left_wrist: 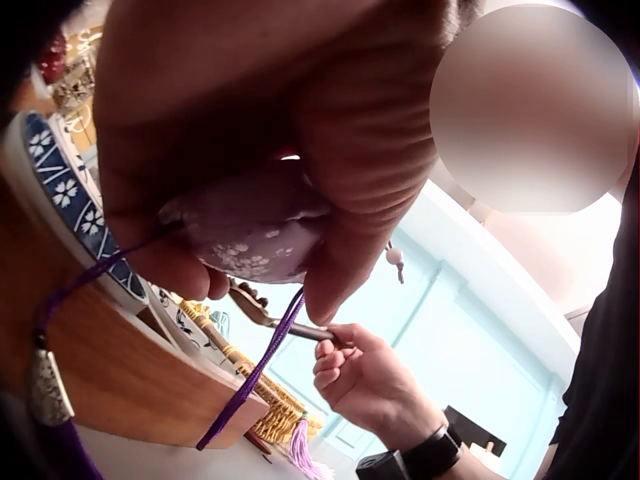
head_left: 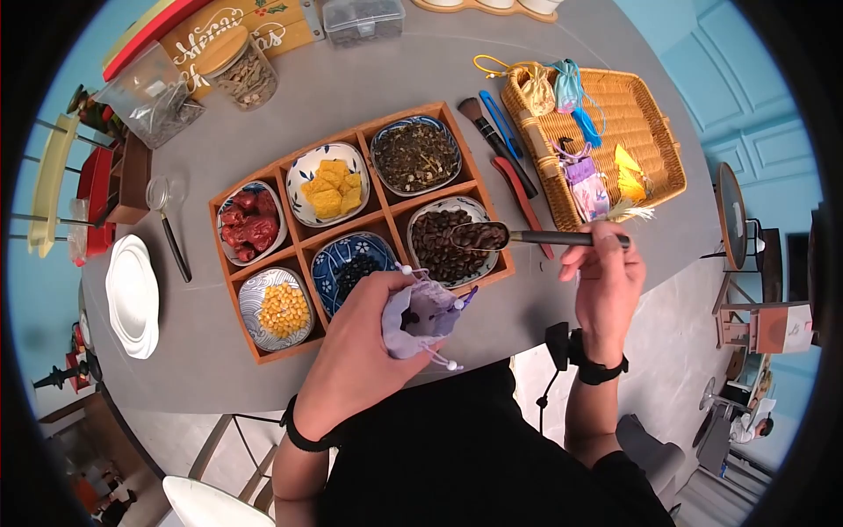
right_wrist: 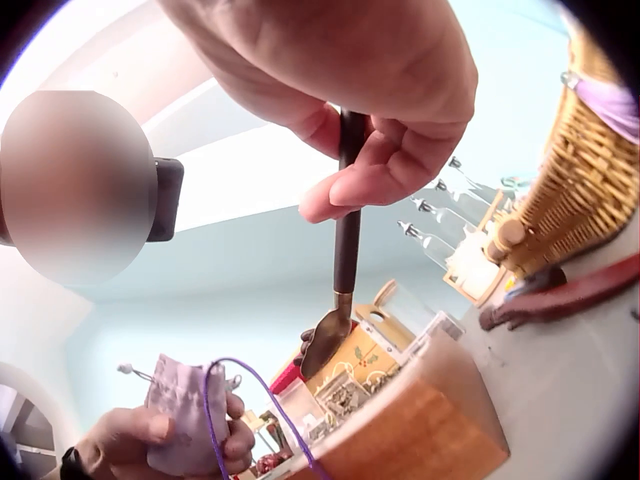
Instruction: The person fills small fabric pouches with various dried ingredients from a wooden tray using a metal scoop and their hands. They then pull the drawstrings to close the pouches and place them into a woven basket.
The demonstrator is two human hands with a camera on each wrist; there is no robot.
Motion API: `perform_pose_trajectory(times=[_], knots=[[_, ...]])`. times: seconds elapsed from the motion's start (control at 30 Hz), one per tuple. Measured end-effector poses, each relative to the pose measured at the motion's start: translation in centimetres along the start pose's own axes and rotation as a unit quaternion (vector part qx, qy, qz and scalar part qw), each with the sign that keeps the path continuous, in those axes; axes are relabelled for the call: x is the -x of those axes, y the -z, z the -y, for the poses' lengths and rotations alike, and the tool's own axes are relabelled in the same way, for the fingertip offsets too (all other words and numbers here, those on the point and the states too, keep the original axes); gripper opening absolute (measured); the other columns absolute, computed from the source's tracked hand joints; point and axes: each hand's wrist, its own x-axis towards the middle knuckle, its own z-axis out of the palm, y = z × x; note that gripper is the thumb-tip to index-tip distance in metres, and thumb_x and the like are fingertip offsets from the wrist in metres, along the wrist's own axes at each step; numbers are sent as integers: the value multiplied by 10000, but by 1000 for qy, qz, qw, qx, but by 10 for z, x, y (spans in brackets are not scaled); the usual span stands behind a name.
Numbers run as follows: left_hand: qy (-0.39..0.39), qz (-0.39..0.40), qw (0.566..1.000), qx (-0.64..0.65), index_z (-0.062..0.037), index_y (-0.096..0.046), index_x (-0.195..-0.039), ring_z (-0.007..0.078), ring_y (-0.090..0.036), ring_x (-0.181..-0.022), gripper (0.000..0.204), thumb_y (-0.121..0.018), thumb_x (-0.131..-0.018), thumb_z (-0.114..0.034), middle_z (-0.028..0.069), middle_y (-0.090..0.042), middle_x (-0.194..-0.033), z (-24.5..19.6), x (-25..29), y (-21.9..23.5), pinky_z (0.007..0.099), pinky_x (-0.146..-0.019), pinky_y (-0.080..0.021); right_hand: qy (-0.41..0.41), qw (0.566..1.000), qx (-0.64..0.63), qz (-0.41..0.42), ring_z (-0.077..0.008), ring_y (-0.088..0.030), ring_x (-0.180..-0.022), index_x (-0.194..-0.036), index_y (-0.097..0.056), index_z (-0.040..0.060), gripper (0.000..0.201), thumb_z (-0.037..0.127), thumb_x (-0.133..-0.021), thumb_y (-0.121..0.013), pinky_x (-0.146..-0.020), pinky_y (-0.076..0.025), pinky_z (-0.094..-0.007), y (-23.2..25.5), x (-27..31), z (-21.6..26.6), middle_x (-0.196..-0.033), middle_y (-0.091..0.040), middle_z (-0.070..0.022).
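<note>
In the head view my left hand [head_left: 358, 341] grips a small lavender drawstring pouch [head_left: 406, 341], its mouth open upward with a few dark bits inside. My right hand [head_left: 608, 279] pinches the black handle of a scoop [head_left: 562, 237]. Dark brown beans fill the scoop's bowl, which is over the dish of similar beans [head_left: 436, 255], right of the pouch. In the left wrist view the pouch [left_wrist: 255, 225] has a floral print and purple cords. The right wrist view has the scoop [right_wrist: 328, 342] hanging below my right hand [right_wrist: 370, 90], tilted down.
A divided wooden box [head_left: 378, 204] holds dishes of yellow chunks [head_left: 332, 189], red dried fruit [head_left: 250, 227], corn kernels [head_left: 284, 310] and dried leaves [head_left: 414, 156]. Right of it lie a brush [head_left: 492, 140], red tongs [head_left: 520, 198] and a wicker tray [head_left: 615, 97] with pouches. White bowls [head_left: 132, 294] stand left.
</note>
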Motion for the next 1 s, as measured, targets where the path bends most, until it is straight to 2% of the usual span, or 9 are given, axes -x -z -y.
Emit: perform_pose_trajectory(times=[0.23, 0.3, 0.37, 0.43, 0.53, 0.63, 0.77, 0.9, 1.0], knots=[[-1, -10, 1000, 3, -30, -524, -1223, 273, -649, -1014, 607, -846, -740, -205, 145, -646, -1107, -4, -7, -5, 356, -899, -498, 74, 994, 19, 79, -204, -633, -557, -969, -598, -64, 187, 95, -1001, -505, -509, -532, -293, -7, 16, 58, -747, -659, -164], [-9, 0, 1000, 2, -21, -523, -1221, 286, -644, -1030, 611, -843, -743, -225, 150, -645, -1107, -6, -9, -6, 362, -909, -492, 82, 982, 112, 126, -203, -666, -630, -974, -603, -61, 106, 33, -964, -554, -568, -558, -291, -21, 28, 67, -843, -668, -178], [-8, 5, 1000, 14, -17, -522, -1221, 292, -641, -1034, 613, -843, -743, -225, 153, -642, -1104, -9, -10, -8, 364, -912, -491, 101, 953, 142, 247, -211, -687, -740, -963, -623, -68, 83, -34, -888, -629, -670, -560, -298, -25, 27, 72, -921, -669, -193], [-5, 3, 1000, 25, -13, -522, -1220, 298, -637, -1038, 614, -843, -742, -226, 155, -640, -1101, -9, -10, -7, 366, -914, -490, 137, 946, 133, 263, -216, -678, -718, -950, -630, -67, 104, 22, -898, -635, -653, -550, -306, -20, 26, 71, -886, -668, -196], [-5, 10, 1000, -1, -12, -527, -1214, 321, -631, -1048, 605, -839, -733, -206, 160, -631, -1124, -7, -6, -5, 371, -914, -491, 164, 964, 68, 198, -219, -661, -694, -974, -621, -72, 229, 152, -930, -612, -630, -534, -302, -1, 20, 67, -850, -655, -206], [-80, 16, 997, -18, -22, -536, -1206, 352, -619, -1067, 599, -836, -709, -171, 159, -623, -1152, -4, -3, -8, 388, -915, -498, 141, 961, 179, 157, -223, -663, -727, -1031, -621, -77, 148, 18, -923, -590, -681, -546, -315, 3, 12, 61, -876, -655, -192], [-94, 43, 988, -112, -33, -520, -1183, 341, -590, -1080, 560, -798, -707, -135, 136, -576, -1207, -14, -5, -9, 411, -880, -524, 104, 905, 289, 295, -191, -647, -799, -1049, -652, -26, 150, -5, -900, -650, -718, -503, -292, 3, 1, 54, -935, -674, -120], [-59, 74, 988, -120, -48, -543, -1173, 349, -584, -1135, 572, -815, -675, -124, 130, -582, -1243, -18, -6, -10, 420, -910, -510, 118, 890, 318, 303, -190, -635, -798, -1058, -652, -19, 160, 6, -900, -657, -720, -494, -291, -7, -8, 38, -940, -669, -117], [-55, 78, 988, -125, -49, -540, -1163, 350, -581, -1142, 554, -807, -684, -131, 137, -572, -1260, -17, -7, -9, 421, -907, -512, 90, 919, 261, 282, -179, -635, -815, -1074, -646, -20, 167, 21, -912, -653, -738, -494, -288, -6, -11, 28, -973, -664, -114]])
